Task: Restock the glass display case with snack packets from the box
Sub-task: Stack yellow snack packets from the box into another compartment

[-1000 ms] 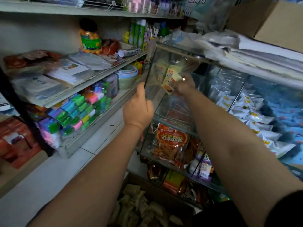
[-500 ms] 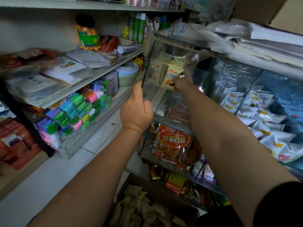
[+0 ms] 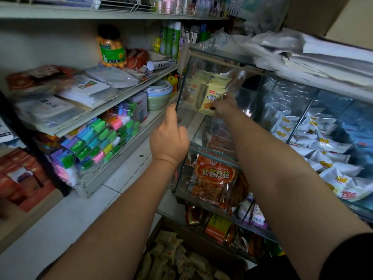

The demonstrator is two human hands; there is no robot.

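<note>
A: Change over the last second?
B: Right hand [image 3: 224, 106] carried the yellow snack packet [image 3: 211, 98] deeper into the top compartment, now upright beside the packets already there.
A: Left hand [image 3: 168, 139]?
B: Shifted slightly along the glass door [image 3: 182, 81] edge.

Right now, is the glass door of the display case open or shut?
Open. The left hand holds the glass door swung outward, and the right hand reaches past it with a yellow packet.

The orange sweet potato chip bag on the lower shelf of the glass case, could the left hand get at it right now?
Probably not directly. The left hand grips the edge of the glass door, and the orange chip bag sits behind the case's glass side. It would have to let go and reach round through the open front.
</note>
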